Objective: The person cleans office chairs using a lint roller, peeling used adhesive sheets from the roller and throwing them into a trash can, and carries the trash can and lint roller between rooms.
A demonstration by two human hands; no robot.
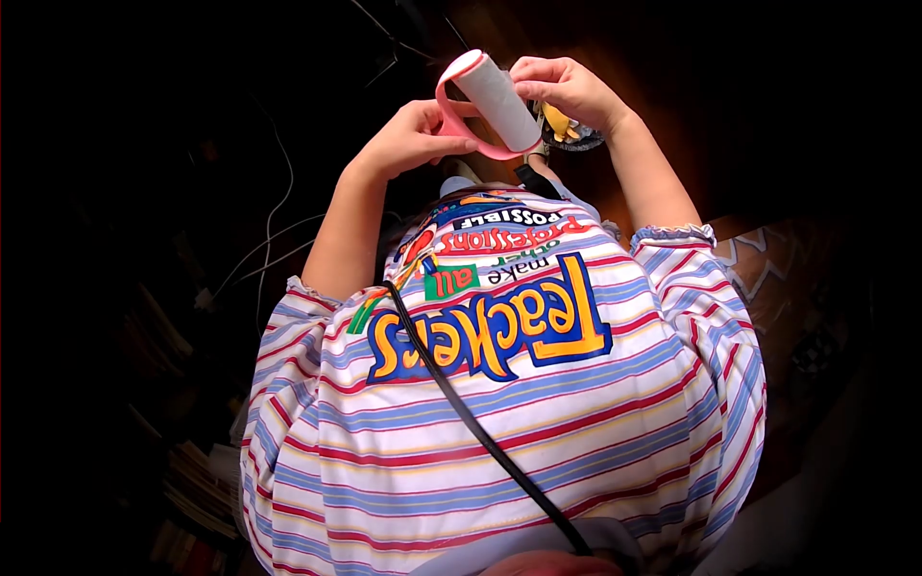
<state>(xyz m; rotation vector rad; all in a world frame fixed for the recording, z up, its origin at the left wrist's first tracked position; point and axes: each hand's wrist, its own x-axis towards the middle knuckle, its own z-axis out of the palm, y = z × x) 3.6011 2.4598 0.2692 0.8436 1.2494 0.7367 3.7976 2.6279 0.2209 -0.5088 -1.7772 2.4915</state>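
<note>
A lint roller point(499, 104) with a white paper roll and a pink curved handle point(448, 117) is held out in front of the body, tilted. My left hand point(420, 136) is closed on the pink handle, thumb below and fingers behind. On the other side, my right hand point(569, 88) has its thumb and fingers pinched at the upper right edge of the white roll. Whether a sheet edge is between those fingertips is hard to make out.
A striped shirt point(519, 422) with printed lettering fills the lower middle. A black cord point(451, 394) runs down across it. White cables point(279, 206) hang at the left, near stacked books or papers point(197, 480). Something yellow point(559, 122) lies beyond the right hand on the dark floor.
</note>
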